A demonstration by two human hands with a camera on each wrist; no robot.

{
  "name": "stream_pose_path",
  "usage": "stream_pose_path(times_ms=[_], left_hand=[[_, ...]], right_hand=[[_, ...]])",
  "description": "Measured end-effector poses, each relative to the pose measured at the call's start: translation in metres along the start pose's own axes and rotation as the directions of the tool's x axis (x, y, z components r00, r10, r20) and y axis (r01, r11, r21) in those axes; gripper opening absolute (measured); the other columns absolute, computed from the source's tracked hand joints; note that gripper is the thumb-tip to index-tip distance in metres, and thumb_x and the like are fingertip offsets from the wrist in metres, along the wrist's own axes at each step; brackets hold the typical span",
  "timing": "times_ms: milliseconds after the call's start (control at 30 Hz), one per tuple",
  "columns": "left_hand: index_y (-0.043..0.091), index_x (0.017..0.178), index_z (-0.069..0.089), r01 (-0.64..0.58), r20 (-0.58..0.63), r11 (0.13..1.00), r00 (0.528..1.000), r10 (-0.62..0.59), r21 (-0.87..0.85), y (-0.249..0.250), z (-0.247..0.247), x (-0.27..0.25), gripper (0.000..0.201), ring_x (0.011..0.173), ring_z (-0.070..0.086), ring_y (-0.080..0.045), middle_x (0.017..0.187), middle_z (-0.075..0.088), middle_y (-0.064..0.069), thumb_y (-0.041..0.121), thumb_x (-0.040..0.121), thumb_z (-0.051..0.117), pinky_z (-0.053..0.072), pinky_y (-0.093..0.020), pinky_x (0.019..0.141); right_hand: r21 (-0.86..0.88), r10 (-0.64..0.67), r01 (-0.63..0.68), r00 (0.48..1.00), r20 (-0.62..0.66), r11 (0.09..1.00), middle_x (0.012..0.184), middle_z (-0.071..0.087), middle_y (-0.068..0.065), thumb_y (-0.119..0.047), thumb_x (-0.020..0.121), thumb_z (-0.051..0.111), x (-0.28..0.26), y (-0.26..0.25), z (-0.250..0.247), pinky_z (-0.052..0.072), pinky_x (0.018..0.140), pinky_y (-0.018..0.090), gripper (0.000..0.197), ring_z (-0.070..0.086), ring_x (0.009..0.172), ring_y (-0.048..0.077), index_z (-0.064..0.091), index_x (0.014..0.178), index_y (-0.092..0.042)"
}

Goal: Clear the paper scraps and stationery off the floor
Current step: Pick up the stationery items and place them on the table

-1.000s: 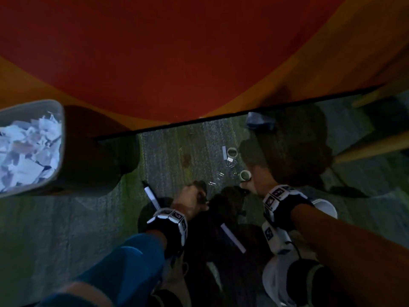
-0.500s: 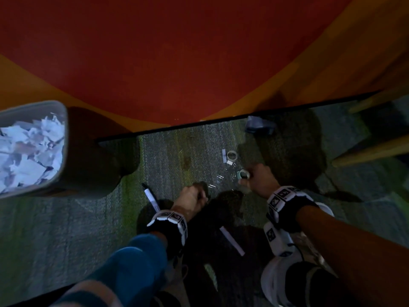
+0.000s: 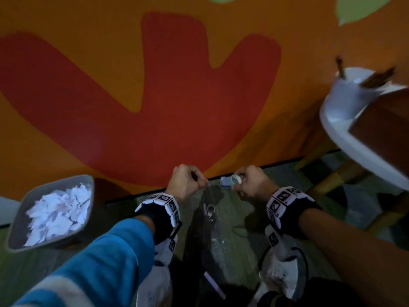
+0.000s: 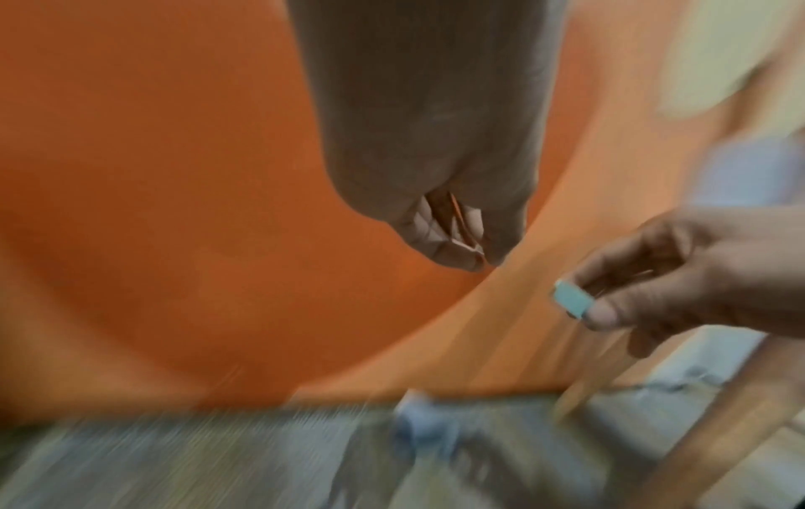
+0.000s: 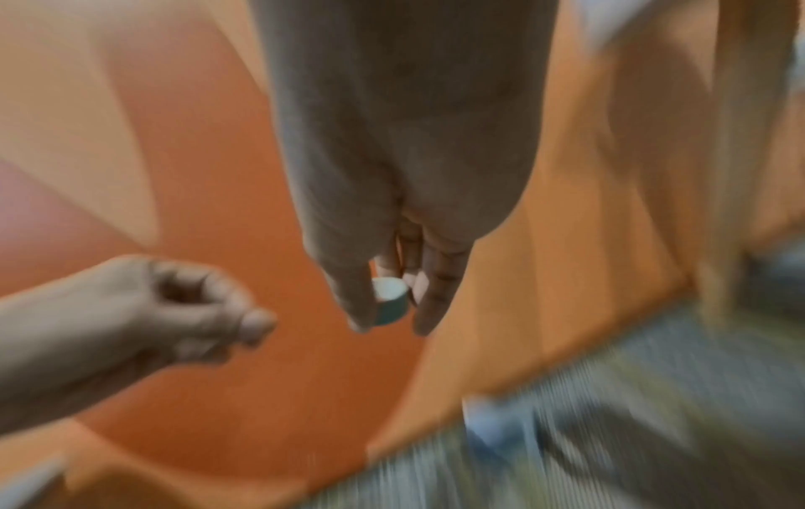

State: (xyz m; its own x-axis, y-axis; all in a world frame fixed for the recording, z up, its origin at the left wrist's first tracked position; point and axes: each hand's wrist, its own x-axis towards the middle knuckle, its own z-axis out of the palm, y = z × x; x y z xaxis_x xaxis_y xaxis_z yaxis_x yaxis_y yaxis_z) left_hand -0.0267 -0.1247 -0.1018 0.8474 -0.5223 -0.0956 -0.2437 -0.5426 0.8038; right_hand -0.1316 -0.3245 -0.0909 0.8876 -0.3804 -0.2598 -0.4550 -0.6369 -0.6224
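My right hand (image 3: pixel 240 181) pinches a small teal and white tape roll (image 3: pixel 234 179) between thumb and fingers, held above the carpet; the right wrist view shows the roll (image 5: pixel 389 296) at the fingertips. My left hand (image 3: pixel 192 180) is curled into a fist beside it, and a tiny pale thing that I cannot identify pokes out at its fingertips (image 4: pixel 477 248). On the carpet below lie a second tape ring (image 3: pixel 211 208), scattered paper clips (image 3: pixel 218 241) and a white strip (image 3: pixel 213 282). A crumpled blue scrap (image 3: pixel 224 186) lies by the wall, partly behind the roll.
A grey bin (image 3: pixel 88 180) full of white paper scraps (image 3: pixel 57 209) stands at the left on the floor. An orange and red wall (image 3: pixel 177 96) rises straight ahead. A white chair (image 3: pixel 345 134) with wooden legs stands at the right.
Both hands have risen from the carpet to wall height. The right hand lifted the tape roll off the floor. The left hand left the floor curled shut. The head view has tilted upward.
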Motion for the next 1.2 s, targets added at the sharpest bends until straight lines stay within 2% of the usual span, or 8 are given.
stream_pose_path(times_ms=[267,467,533,633,833,967,1067,1200], left_hand=[[0.009,0.086,0.072,-0.378,-0.001,0.895,0.921,0.389,-0.238,0.210,0.006,-0.004,0.012,0.072,0.069,-0.010,0.080,0.075,-0.004,0.006,0.079,0.081,0.059,-0.024,0.067],[0.020,0.084,0.076,-0.513,0.008,0.809,0.843,0.538,-0.288,0.302,0.072,-0.005,0.008,0.075,0.070,-0.006,0.079,0.074,0.009,0.013,0.082,0.079,0.057,-0.023,0.069],[0.019,0.086,0.077,-0.533,0.041,0.790,0.821,0.570,-0.303,0.322,0.099,-0.002,0.008,0.074,0.070,-0.004,0.080,0.075,0.009,0.012,0.083,0.078,0.056,-0.022,0.069],[0.019,0.090,0.078,-0.565,0.041,0.777,0.801,0.597,-0.279,0.345,0.132,0.003,0.010,0.081,0.070,-0.001,0.087,0.075,0.010,0.013,0.083,0.078,0.058,-0.021,0.074],[0.015,0.114,0.073,-0.577,0.132,0.785,0.780,0.611,-0.224,0.374,0.162,0.015,0.031,0.094,0.067,0.001,0.104,0.073,0.005,0.006,0.084,0.075,0.057,-0.023,0.089],[0.020,0.108,0.076,-0.595,0.079,0.788,0.788,0.610,-0.155,0.359,0.152,0.024,0.023,0.096,0.067,0.001,0.105,0.074,0.008,0.012,0.086,0.074,0.059,-0.023,0.085],[0.020,0.100,0.078,-0.591,0.009,0.786,0.798,0.603,-0.180,0.336,0.129,0.020,0.014,0.087,0.069,0.002,0.095,0.075,0.011,0.016,0.086,0.075,0.061,-0.028,0.079],[0.022,0.099,0.076,-0.529,-0.036,0.826,0.845,0.533,-0.193,0.298,0.092,0.007,0.012,0.075,0.068,0.000,0.087,0.074,0.013,0.023,0.088,0.074,0.058,-0.023,0.073]], right_hand=[[-0.038,-0.083,0.075,0.945,-0.316,0.996,0.092,0.069,-0.005,-0.023,0.076,0.081,-0.088,-0.030,-0.187,0.052,0.076,0.028,0.033,0.064,0.086,0.011,0.070,0.107,-0.019],[0.253,0.078,0.143,0.714,-0.696,0.957,0.085,0.070,-0.001,-0.014,0.080,0.071,-0.159,0.024,-0.263,0.057,0.054,0.025,0.026,0.068,0.061,0.008,0.071,0.104,-0.023],[0.236,0.105,0.122,0.643,-0.759,0.964,0.088,0.072,-0.001,-0.014,0.081,0.071,-0.167,0.042,-0.282,0.057,0.064,0.022,0.019,0.068,0.070,0.003,0.072,0.098,-0.022],[0.237,0.220,-0.046,0.567,-0.793,0.971,0.111,0.071,0.008,-0.014,0.084,0.070,-0.164,0.064,-0.302,0.052,0.087,0.030,0.037,0.065,0.103,0.023,0.069,0.121,-0.015],[0.257,0.325,-0.204,0.692,-0.644,0.945,0.120,0.067,0.007,-0.008,0.084,0.071,-0.163,0.087,-0.315,0.043,0.074,0.025,0.053,0.063,0.105,0.024,0.058,0.134,-0.022],[0.214,0.231,-0.117,0.727,-0.647,0.970,0.106,0.068,0.001,-0.010,0.083,0.072,-0.162,0.087,-0.311,0.048,0.057,0.021,0.046,0.066,0.089,0.018,0.064,0.127,-0.022],[0.192,0.106,0.018,0.780,-0.616,0.981,0.089,0.069,-0.004,-0.016,0.080,0.077,-0.153,0.070,-0.300,0.057,0.072,0.031,0.039,0.068,0.078,0.013,0.069,0.118,-0.020],[0.220,0.018,0.119,0.843,-0.538,0.968,0.083,0.070,0.000,-0.013,0.084,0.074,-0.142,0.030,-0.274,0.061,0.066,0.035,0.026,0.069,0.070,0.016,0.071,0.109,-0.020]])
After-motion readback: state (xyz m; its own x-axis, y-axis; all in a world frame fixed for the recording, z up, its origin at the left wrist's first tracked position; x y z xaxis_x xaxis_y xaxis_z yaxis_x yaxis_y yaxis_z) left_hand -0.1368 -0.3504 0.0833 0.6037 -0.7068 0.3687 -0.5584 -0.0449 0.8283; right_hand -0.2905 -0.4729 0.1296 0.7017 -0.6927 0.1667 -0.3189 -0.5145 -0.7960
